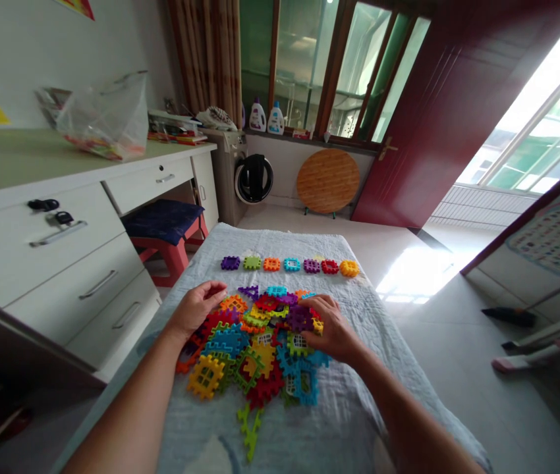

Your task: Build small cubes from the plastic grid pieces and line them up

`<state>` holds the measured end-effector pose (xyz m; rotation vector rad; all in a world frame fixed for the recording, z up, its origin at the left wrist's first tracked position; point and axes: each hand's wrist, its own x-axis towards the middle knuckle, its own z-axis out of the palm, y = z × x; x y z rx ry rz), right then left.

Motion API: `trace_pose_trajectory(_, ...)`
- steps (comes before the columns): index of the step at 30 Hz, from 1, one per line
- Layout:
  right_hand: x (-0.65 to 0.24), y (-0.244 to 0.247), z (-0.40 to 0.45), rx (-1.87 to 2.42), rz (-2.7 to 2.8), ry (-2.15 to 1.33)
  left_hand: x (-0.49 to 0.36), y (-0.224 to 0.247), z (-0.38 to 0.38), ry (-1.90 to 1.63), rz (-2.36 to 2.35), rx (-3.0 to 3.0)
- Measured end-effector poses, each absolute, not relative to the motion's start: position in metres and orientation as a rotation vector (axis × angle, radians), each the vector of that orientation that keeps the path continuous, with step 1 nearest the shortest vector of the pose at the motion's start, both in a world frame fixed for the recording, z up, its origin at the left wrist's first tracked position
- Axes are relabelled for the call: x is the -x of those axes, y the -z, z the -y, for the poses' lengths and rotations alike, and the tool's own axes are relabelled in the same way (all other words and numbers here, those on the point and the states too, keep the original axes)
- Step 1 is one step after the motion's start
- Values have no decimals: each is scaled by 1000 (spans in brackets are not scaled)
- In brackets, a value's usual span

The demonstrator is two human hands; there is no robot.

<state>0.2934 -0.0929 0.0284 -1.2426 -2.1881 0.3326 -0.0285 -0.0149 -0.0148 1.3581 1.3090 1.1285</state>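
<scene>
A heap of colourful interlocking plastic building blocks (263,349) lies on the cloth-covered surface between my hands. My left hand (195,309) hovers at the heap's upper left edge, beside an orange block (233,303). Its fingers are loosely curved, with a gap to the thumb and nothing visible between them. At the right side of the heap, my right hand (332,329) has its fingers and thumb around a purple block (298,318), partly covering it. Beyond the heap is a spaced row of several blocks, from a dark purple block (230,263) to a yellow block (349,268).
A light blue cloth (359,395) covers the work surface. To the left stand a white desk (57,243) and a red stool with a dark cushion (164,220). Further back are a washing machine (230,174), a round wooden tabletop (328,180) and a dark red door (438,112).
</scene>
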Motion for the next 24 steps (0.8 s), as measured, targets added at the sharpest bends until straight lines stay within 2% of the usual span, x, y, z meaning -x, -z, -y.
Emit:
trace_pose_trajectory(8,-342,-50,12,1417,2002,-74,29,15,13,-1121,-1304,-1316)
trace_pose_trajectory(15,-346,-30,-65,1718,2059,-192,32,16,13,-1089,-1335,-1368)
trace_pose_trajectory(24,-351,-10,-91,1757,2168,-218,31,14,13,-1058,-1347,-1374)
